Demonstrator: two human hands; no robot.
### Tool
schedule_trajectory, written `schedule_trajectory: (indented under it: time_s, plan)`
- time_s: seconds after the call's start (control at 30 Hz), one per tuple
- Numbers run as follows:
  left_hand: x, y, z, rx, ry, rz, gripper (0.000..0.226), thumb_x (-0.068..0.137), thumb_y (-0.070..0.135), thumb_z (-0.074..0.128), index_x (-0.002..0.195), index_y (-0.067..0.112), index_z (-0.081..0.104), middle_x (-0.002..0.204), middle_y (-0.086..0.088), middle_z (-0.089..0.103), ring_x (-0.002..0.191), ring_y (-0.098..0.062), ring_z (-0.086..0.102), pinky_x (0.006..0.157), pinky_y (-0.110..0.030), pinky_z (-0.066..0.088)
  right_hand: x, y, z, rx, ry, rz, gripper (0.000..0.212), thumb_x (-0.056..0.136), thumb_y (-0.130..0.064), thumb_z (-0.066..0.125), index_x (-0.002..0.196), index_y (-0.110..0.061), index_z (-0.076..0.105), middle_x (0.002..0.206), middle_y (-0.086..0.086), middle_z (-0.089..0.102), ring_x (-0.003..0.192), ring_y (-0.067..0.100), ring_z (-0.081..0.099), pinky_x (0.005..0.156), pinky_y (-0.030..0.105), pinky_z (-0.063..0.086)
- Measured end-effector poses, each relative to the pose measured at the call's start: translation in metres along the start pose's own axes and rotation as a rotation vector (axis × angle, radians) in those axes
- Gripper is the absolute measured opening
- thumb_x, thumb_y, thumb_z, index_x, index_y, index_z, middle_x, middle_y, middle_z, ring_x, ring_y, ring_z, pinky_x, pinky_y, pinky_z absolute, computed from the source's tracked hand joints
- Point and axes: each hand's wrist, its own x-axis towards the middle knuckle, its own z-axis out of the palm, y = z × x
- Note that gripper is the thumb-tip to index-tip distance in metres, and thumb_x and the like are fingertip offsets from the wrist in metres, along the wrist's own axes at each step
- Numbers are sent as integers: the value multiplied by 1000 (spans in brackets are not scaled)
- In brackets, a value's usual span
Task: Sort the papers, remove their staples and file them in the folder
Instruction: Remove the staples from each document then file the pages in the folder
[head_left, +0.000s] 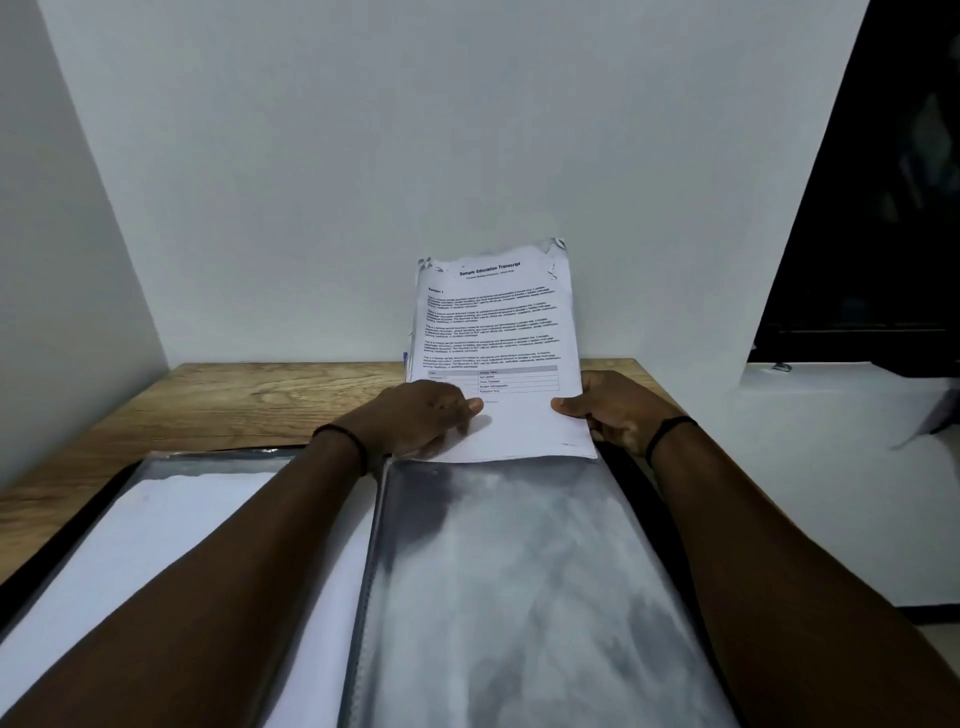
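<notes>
Papers (496, 338), a stack headed "Sample Education Transcript", stand nearly upright just past the far edge of the open folder (519, 571), leaning toward the wall. Both hands clamp the stack's lower end: left hand (423, 415) pinches the lower left corner, right hand (605, 410) grips the lower right edge, so each is equally near. Its long axis runs up and away from the hands, bottom edge touching the top of the right-hand clear sleeve; I judge sliding it down into that sleeve comes next. White sheets (156, 545) fill the left sleeve on the wooden worktop (234, 395)
</notes>
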Motion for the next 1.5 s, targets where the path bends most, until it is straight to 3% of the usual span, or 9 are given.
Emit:
schedule_trajectory:
  time_s: [0.13, 0.27, 0.4, 0.67, 0.83, 0.93, 1.07, 1.23, 1.5]
  plan:
    - [-4, 0, -5, -49, -120, -75, 61, 99, 62, 39, 71, 14, 66, 55, -2, 53, 46, -14, 44, 60, -25, 37, -1, -1, 1, -20, 16, -25, 32, 88, 2, 69, 119, -3, 69, 116, 9, 74, 104, 24, 72, 89, 35, 57]
    - [-5, 11, -5, 194, -120, -124, 64, 97, 64, 40, 58, 18, 58, 52, 1, 49, 56, -16, 50, 81, -30, 39, -4, -3, 1, -25, 33, -52, 25, 89, 4, 67, 111, -8, 71, 110, 6, 75, 91, 15, 74, 66, 20, 56]
    - [-3, 5, -9, 437, -79, -168, 70, 94, 73, 29, 60, 18, 56, 58, 2, 56, 76, -17, 54, 105, -42, 29, -2, -2, 1, -64, 52, -69, 26, 87, 5, 69, 111, -6, 72, 114, 9, 74, 103, 24, 72, 94, 37, 55]
    - [-1, -16, -17, 560, 6, -193, 83, 96, 71, 12, 53, 16, 57, 67, 5, 59, 102, -22, 49, 99, -47, 23, -3, -2, 1, -90, 45, -78, 25, 87, 3, 70, 111, -7, 72, 112, 6, 75, 103, 23, 72, 100, 39, 53]
    - [0, -16, -20, 673, 244, -145, 64, 96, 69, 30, 60, 22, 53, 85, -1, 52, 102, -26, 48, 94, -43, 31, -4, -4, 1, -115, 52, -58, 26, 87, 0, 72, 112, -5, 72, 110, 7, 75, 102, 25, 72, 101, 44, 53]
    - [4, -3, -12, 472, 325, 33, 63, 84, 70, 45, 55, 15, 54, 66, 3, 50, 75, -18, 52, 70, -33, 38, -6, -6, 3, -113, 27, -52, 27, 86, 2, 71, 113, -5, 73, 112, 8, 75, 102, 25, 72, 102, 43, 52]
    - [3, 22, 23, 46, -32, 100, 38, 83, 49, 71, 62, 18, 60, 61, 10, 57, 62, -1, 50, 66, -26, 41, -13, -10, 9, -151, -35, -56, 28, 87, 4, 67, 113, -5, 72, 114, 9, 74, 101, 22, 72, 94, 33, 55]
    - [4, 36, 45, 21, -83, 249, 15, 83, 23, 76, 74, 15, 67, 64, 14, 55, 60, 3, 46, 62, -16, 35, -14, -11, 9, -164, -75, -13, 33, 82, 6, 67, 114, -1, 72, 113, 11, 74, 106, 28, 71, 97, 38, 54]
    - [8, 31, 51, 77, 151, 161, 21, 81, 44, 74, 96, 34, 63, 83, 10, 62, 83, -8, 57, 80, -32, 46, -20, -20, 17, -293, -33, 22, 27, 80, 0, 67, 106, -2, 75, 103, 10, 77, 102, 32, 71, 93, 39, 54]
